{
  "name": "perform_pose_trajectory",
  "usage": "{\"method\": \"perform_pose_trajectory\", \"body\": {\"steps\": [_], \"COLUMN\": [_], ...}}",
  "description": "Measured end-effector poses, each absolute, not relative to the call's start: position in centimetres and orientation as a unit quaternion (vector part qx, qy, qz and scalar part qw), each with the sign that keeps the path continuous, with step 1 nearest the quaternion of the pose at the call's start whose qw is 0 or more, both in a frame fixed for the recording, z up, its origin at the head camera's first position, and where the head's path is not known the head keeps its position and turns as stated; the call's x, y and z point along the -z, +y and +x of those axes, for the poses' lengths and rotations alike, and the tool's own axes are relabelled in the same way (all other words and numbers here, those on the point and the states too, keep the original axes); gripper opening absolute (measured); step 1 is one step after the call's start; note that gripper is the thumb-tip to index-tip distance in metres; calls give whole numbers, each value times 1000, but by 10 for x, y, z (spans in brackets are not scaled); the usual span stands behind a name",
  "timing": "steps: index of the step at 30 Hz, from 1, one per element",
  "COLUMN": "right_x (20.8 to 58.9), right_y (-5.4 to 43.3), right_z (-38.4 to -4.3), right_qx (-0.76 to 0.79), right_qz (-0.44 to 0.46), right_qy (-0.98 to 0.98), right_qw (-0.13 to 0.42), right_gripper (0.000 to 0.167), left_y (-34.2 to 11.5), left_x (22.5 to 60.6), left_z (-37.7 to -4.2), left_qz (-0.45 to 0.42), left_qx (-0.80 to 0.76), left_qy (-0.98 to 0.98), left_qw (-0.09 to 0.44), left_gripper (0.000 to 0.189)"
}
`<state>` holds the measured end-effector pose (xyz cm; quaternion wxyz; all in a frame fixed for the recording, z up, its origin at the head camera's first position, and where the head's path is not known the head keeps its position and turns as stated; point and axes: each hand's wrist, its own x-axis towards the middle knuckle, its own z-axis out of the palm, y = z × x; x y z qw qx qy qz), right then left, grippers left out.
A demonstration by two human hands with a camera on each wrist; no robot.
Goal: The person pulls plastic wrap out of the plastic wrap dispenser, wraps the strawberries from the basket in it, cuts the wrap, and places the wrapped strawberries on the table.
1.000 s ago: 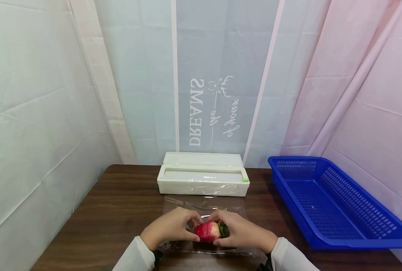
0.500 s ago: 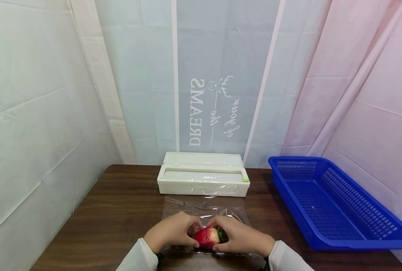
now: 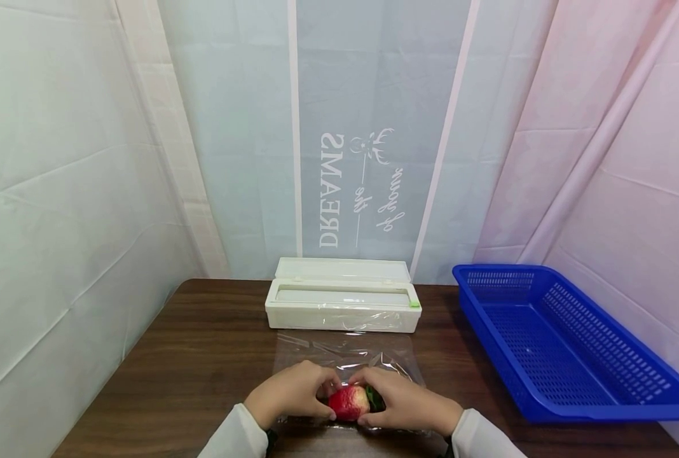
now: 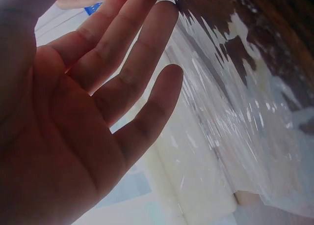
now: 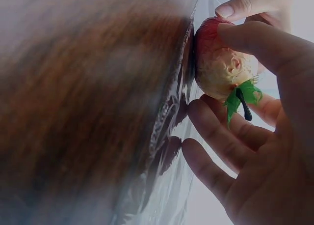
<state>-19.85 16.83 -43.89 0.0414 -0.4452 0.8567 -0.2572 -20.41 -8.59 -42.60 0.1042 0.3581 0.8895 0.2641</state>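
Observation:
A red fruit (image 3: 349, 402) like a large strawberry, pale at one end with green leaves and a dark stem, lies on a sheet of clear plastic wrap (image 3: 348, 346). My left hand (image 3: 294, 391) holds its red end between thumb and fingers. At the leafy end, my right hand (image 3: 405, 401) grips it with thumb and fingers. Seen from the right wrist, the fruit (image 5: 216, 72) sits right at the wrap's surface, and the lower fingers of the right hand (image 5: 255, 156) brush the film. In the left wrist view the left hand's outer fingers (image 4: 152, 107) extend above the crinkled wrap.
Behind the wrap stands a white wrap dispenser box (image 3: 342, 318) with its lid raised and a green slider (image 3: 414, 304) at its right end. A blue perforated basket (image 3: 551, 356) is at the right of the dark wooden table (image 3: 202, 356). Cloth curtains enclose the sides and back.
Both hands have brought the fruit slightly nearer to the person, down in the head view. Over the last half second they have hardly moved.

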Motion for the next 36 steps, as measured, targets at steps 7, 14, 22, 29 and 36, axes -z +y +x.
{"method": "perform_pose_trajectory", "body": {"steps": [7,14,22,29,36], "right_x": [439,440,434,435,440], "right_y": [170,177,194,207,215], "right_z": [-198,-197,-198,-196,-193], "right_qx": [255,249,293,256,222], "right_qz": [-446,-428,-386,-385,-406], "right_qy": [857,868,871,886,886], "right_qw": [40,41,86,44,6], "right_gripper": [51,53,63,48,44], "left_y": [-87,-90,-104,-122,-123], "left_x": [426,422,408,397,402], "left_z": [-206,-205,-203,-199,-194], "left_qz": [359,362,351,319,344], "left_qx": [-266,-279,-306,-300,-312], "left_qy": [887,880,873,886,872], "left_qw": [113,125,144,155,155], "left_gripper": [34,33,39,35,20]}}
